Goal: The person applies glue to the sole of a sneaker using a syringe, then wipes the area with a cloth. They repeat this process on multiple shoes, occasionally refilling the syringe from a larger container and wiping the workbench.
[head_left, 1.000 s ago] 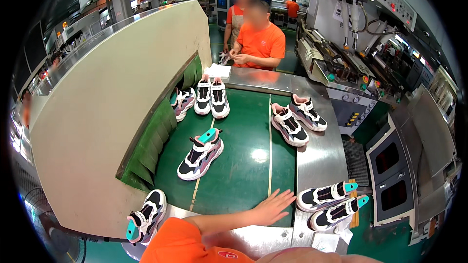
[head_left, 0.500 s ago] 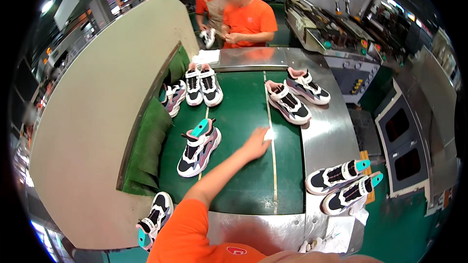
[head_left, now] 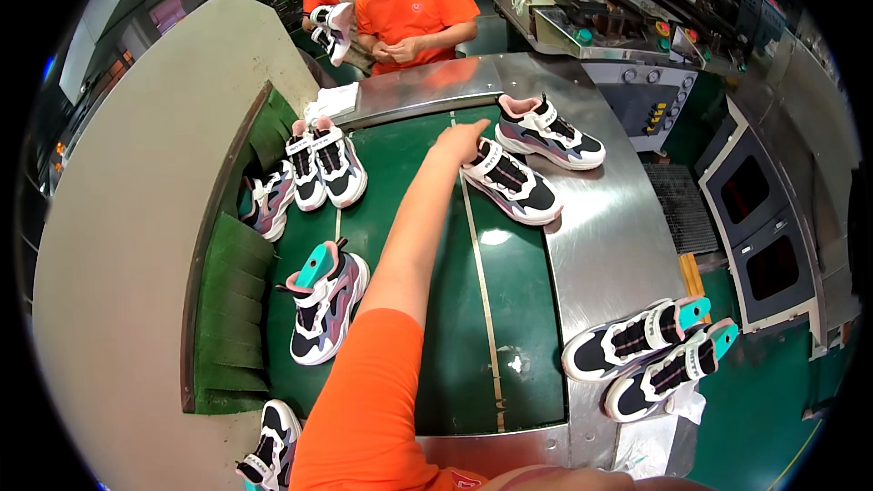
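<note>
The left hand (head_left: 459, 142) is at the heel collar of the nearer black-and-white strap sneaker (head_left: 520, 189); whether its fingers pinch the collar cannot be determined. This sneaker lies toe-outward at the green conveyor belt's (head_left: 520, 309) right edge, beside its mate (head_left: 550, 136).

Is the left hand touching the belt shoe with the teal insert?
No, the left hand is by the heel of another shoe at the right edge of the green belt.
</note>
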The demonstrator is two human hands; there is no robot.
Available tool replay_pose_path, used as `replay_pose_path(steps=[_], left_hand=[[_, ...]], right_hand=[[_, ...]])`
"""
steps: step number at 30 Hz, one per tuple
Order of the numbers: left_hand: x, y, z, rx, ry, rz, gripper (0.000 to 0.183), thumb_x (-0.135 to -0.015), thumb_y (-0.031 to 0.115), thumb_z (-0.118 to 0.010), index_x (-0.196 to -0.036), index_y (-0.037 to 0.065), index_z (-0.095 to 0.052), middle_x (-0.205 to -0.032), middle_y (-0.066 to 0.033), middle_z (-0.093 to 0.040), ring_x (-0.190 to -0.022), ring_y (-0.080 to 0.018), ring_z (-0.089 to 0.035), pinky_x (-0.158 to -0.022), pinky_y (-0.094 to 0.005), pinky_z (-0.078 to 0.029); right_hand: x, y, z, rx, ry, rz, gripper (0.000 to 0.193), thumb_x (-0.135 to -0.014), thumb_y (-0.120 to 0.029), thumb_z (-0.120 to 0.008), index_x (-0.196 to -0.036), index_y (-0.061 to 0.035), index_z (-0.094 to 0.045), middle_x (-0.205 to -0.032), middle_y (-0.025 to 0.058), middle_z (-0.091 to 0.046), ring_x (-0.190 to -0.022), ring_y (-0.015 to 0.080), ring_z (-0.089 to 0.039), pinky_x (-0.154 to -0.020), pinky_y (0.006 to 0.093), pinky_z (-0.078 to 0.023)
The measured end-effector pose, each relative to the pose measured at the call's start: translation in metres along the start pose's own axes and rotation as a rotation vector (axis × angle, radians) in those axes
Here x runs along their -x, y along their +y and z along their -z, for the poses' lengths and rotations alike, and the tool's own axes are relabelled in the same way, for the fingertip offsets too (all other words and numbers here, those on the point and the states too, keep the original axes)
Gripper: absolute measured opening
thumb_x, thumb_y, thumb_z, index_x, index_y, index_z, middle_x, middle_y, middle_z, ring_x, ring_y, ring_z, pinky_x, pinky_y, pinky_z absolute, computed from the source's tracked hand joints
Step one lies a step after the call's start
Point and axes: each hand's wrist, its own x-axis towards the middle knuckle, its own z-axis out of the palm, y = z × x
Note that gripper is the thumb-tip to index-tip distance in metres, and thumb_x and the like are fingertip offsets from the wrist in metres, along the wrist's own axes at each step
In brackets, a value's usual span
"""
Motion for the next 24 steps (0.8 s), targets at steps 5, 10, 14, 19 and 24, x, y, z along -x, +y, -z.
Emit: replay_pose_path(steps=[5, 10, 14, 19, 24], left_hand=[[-0.016, -0.002, -0.006, 0.095, 0.028, -0.381, 0.021, -0.079, 0.013, -0.062, -0.099, 0.009, -0.068, -0.094, -0.0178, -0.068, -0.087, -0.0367, -0.064, -0.076, -0.0452, -0.051], [-0.059, 0.029, -0.029, 0.1, 0.134, -0.447, 0.019, -0.074, 0.016, -0.068, -0.093, 0.016, -0.072, -0.101, -0.0085, -0.065, -0.112, -0.0348, -0.052, -0.093, -0.0433, -0.044], [-0.083, 0.051, -0.052, 0.052, 0.064, -0.328, 0.022, -0.084, 0.029, -0.058, -0.093, 0.017, -0.074, -0.111, -0.0119, -0.064, -0.108, -0.0309, -0.059, -0.097, -0.0441, -0.042], [-0.023, 0.063, -0.034, -0.122, 0.213, -0.334, 0.015, -0.077, 0.033, -0.062, -0.077, 0.02, -0.071, -0.09, -0.0042, -0.066, -0.093, -0.026, -0.063, -0.071, -0.0465, -0.042], [0.144, 0.08, 0.03, 0.101, 0.246, -0.194, 0.012, -0.08, 0.023, -0.06, -0.084, 0.013, -0.066, -0.093, -0.0084, -0.06, -0.091, -0.0286, -0.059, -0.077, -0.0449, -0.046]], right_hand=[[-0.015, -0.016, 0.008, 0.004, -0.16, -0.201, 0.028, -0.079, -0.006, -0.071, -0.078, -0.0029, -0.044, -0.064, 0.0062, -0.039, -0.057, 0.0183, -0.039, -0.05, 0.034, -0.04], [-0.019, -0.028, 0.01, 0.003, -0.191, -0.299, 0.029, -0.08, -0.005, -0.069, -0.076, -0.0031, -0.041, -0.063, 0.0054, -0.037, -0.056, 0.0162, -0.037, -0.049, 0.0329, -0.038], [-0.021, -0.027, 0.008, 0.008, -0.191, -0.283, 0.026, -0.081, -0.007, -0.069, -0.079, -0.0015, -0.044, -0.066, 0.0087, -0.042, -0.059, 0.0183, -0.042, -0.052, 0.0334, -0.041], [-0.014, -0.013, 0.003, -0.01, -0.187, -0.229, 0.023, -0.082, -0.008, -0.069, -0.083, 0.0006, -0.047, -0.071, 0.0129, -0.049, -0.062, 0.0208, -0.049, -0.054, 0.034, -0.046], [-0.005, 0.031, -0.006, 0.239, 0.005, 0.267, 0.026, -0.081, -0.015, -0.072, -0.091, 0.0008, -0.054, -0.077, 0.0147, -0.054, -0.07, 0.0273, -0.058, -0.06, 0.0382, -0.051]])
